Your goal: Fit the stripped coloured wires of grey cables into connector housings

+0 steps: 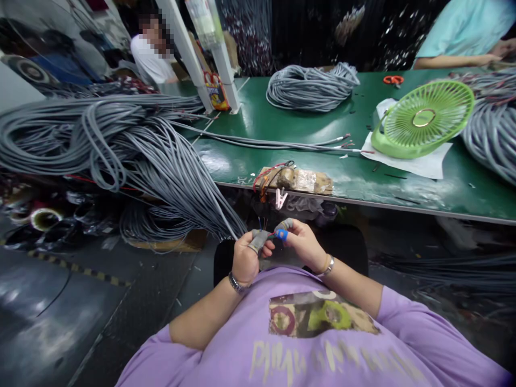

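In front of my chest, my left hand point(249, 257) is closed around the end of a grey cable, with thin coloured wires point(263, 223) sticking up past the fingers. Close beside it, my right hand point(304, 244) pinches thin wires coming from that cable end. Grey tape or finger covers wrap some fingertips, and a blue wrap point(281, 234) sits on a right finger. From my left hand the cable runs back to a large grey cable bundle point(161, 145) draped over the table's left side. The exact wires between the fingertips are too small to make out.
On the green table point(250, 126) are a coil of grey cable point(310, 88), a green fan point(423, 118), orange-handled scissors point(393, 80) and a taped wooden block point(308, 180) at the front edge, with a pink clip point(281, 199). Two people sit across. More cable lies at right.
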Tool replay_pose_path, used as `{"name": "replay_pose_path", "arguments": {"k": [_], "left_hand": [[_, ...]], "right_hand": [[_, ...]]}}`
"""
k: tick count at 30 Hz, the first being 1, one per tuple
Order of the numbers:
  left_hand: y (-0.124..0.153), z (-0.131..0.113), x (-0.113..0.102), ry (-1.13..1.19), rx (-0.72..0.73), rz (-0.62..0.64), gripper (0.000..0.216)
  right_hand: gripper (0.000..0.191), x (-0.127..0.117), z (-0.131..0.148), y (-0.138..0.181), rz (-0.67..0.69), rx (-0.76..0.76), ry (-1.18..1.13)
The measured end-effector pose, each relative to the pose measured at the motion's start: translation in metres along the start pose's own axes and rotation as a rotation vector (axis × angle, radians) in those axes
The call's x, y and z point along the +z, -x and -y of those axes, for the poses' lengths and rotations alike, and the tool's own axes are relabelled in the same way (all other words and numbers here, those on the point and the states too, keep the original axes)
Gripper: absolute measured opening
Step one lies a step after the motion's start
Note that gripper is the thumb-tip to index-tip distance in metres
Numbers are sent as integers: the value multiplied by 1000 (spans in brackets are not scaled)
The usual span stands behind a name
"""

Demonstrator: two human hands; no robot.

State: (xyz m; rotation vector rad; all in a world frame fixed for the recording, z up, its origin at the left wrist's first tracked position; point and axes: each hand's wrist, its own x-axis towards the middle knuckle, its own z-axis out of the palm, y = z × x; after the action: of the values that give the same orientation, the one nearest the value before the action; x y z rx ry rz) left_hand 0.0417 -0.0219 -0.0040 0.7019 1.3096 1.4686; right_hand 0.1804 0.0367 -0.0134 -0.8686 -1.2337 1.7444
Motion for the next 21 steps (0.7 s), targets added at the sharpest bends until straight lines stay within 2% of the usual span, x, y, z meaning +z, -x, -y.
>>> {"name": "replay_pose_path", "arguments": {"k": [4,9,11,15,16,19,21], "left_hand": [[-4,-1,3,23,-7,-26,24],[-6,2,1,48,-20,-45,22],[-8,2,-1,62,-28,-59,21],[-9,0,-6,61,-1,-94,20],[-9,0,-6,37,6,-80,21],[-4,0,-9,-86,25,8,24],[0,2,-11,-177,58,61,25]], "right_hand": [[36,0,2,0,38,60,-12],[40,0,1,4,248,74,-8],[39,-3,-2,8,316,70,44],[37,-14,-3,11,538,135,169],[37,-18,-1,10,514,137,175],[35,-23,11,2,238,77,169],[34,-21,20,-3,141,24,185]]}}
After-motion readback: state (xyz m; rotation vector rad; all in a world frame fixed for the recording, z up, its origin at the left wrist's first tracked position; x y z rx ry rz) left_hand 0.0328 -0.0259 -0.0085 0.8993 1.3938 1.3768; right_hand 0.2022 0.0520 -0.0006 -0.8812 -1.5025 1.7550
